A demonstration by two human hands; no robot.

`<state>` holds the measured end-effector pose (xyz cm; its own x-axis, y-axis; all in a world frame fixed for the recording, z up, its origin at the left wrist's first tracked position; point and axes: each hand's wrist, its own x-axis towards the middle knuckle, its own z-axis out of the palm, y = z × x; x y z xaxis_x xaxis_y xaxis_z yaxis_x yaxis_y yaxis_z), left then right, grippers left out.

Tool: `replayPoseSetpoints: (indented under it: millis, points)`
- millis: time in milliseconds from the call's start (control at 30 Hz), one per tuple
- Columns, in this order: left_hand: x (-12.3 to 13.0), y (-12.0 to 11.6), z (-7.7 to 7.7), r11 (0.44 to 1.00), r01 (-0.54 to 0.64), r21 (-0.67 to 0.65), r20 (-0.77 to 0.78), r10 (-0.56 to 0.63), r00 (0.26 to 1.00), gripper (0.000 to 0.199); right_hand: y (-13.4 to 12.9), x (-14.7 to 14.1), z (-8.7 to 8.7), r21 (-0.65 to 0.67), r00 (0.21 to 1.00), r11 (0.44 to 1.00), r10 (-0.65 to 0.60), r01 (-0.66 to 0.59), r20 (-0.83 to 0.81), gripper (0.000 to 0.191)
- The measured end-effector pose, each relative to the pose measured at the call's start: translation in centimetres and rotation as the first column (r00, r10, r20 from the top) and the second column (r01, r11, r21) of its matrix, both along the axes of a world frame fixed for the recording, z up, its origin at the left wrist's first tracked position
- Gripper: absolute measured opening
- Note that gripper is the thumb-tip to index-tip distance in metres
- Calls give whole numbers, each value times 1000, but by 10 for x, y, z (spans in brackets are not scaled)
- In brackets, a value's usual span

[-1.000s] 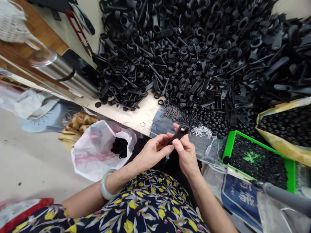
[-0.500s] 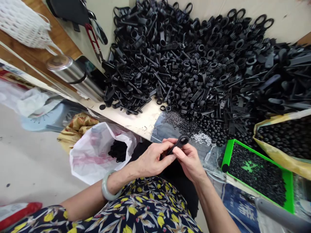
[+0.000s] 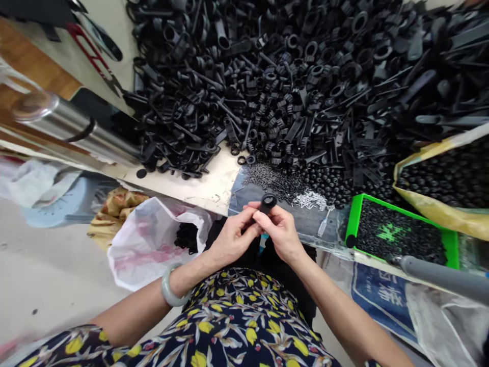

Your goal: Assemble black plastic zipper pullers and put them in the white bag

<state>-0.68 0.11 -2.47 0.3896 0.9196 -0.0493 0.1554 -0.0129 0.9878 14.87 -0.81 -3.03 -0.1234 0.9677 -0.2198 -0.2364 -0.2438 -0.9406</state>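
Note:
Both my hands meet low in front of the worktop, closed on one black plastic part with a ring at its upper end. My left hand grips it from the left, and my right hand pinches it from the right, thumb across its front. The part's lower end is hidden by the fingers. Just beyond the hands are small dark pins, a little heap of silver pins and a small screwdriver with a clear handle.
A large pile of black plastic parts covers the back. At right are a green tray of small black pieces and a yellow-edged bag of black balls. A steel flask lies left; below it sits a white bag holding black parts.
The camera view has shifted, so the pile sits higher and further left. Both hands keep hold of the black part, whose ring end now points more upward and shows more of its opening.

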Motion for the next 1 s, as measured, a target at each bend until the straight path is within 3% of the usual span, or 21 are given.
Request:
replayPoseSetpoints:
  millis: [100, 200, 267, 333, 400, 467, 500, 600, 767, 833, 900, 1000]
  points:
    - [2, 11, -9, 996, 5, -90, 210, 14, 978, 27, 11, 4, 14, 271, 988, 962, 5, -46, 152, 27]
    - [-5, 20, -12, 989, 18, -144, 342, 33, 939, 39, 12, 20, 26, 577, 898, 805, -146, -135, 414, 29]
    - [-14, 25, -12, 987, -41, -158, 370, 98, 924, 52, 9, 32, 26, 661, 775, 726, -303, -190, 555, 34]
    - [-21, 27, -12, 980, -149, -131, 336, 186, 923, 53, 8, 39, 16, 643, 584, 714, -407, -276, 702, 33]
    - [-23, 27, -11, 977, -212, -19, 222, 211, 952, 44, 10, 39, 2, 523, 335, 741, -408, -422, 849, 29]
    - [-18, 26, -12, 971, -166, 170, 35, 162, 986, 36, 15, 36, -12, 360, 142, 759, -340, -543, 930, 31]
    - [-13, 25, -13, 956, -117, 269, -64, 139, 988, 34, 18, 34, -17, 305, 88, 765, -312, -567, 946, 34]
    - [3, 24, -22, 880, 8, 476, -252, 128, 959, 33, 18, 33, -18, 243, 58, 781, -258, -576, 964, 41]
    - [4, 25, -46, 790, 101, 605, -298, 107, 948, 31, -13, 52, -1, 330, 191, 749, -269, -574, 944, 44]
    - [2, 26, -48, 754, 130, 644, -313, 104, 944, 29, -30, 65, 5, 382, 220, 782, -313, -493, 924, 38]
    - [5, 30, -41, 723, 139, 676, -322, 121, 939, 27, -43, 80, 9, 413, 189, 840, -369, -351, 910, 30]
    - [27, 44, -23, 678, 167, 716, -338, 128, 932, 23, -52, 102, 12, 389, 35, 908, -389, -152, 921, 21]
